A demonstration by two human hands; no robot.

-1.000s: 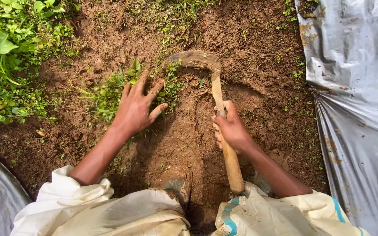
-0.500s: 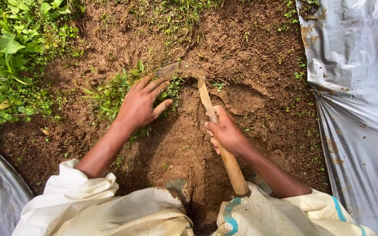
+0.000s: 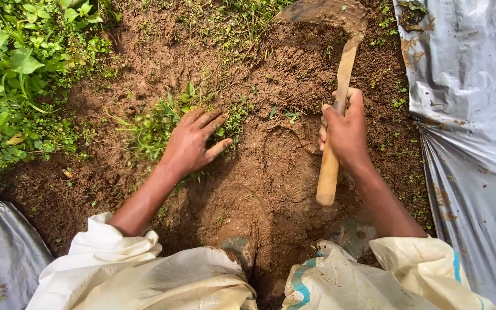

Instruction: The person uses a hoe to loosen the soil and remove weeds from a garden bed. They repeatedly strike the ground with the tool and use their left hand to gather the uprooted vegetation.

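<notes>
The right hand (image 3: 344, 129) is wrapped around the smooth, pale wooden handle of a hoe (image 3: 335, 123), fingers curled tight about its middle, so the rounded butt sticks out below the fist toward the near side. Above the knuckles the handle runs far and slightly right to a curved, mud-caked metal blade (image 3: 325, 12) at the far edge of view. The left hand (image 3: 193, 143) lies flat with fingers spread wide, palm down on a tuft of thin green weeds (image 3: 156, 123), gripping nothing. Between the hands the soil (image 3: 271, 172) is damp, reddish-brown, crumbly and scooped into a shallow hollow. Broad-leaved plants (image 3: 12, 74) crowd the far left. Wrinkled grey plastic sheet (image 3: 472, 115), smeared with dirt, lines the right side. Cream cloth (image 3: 144, 275) covers the knees nearest the camera.
</notes>
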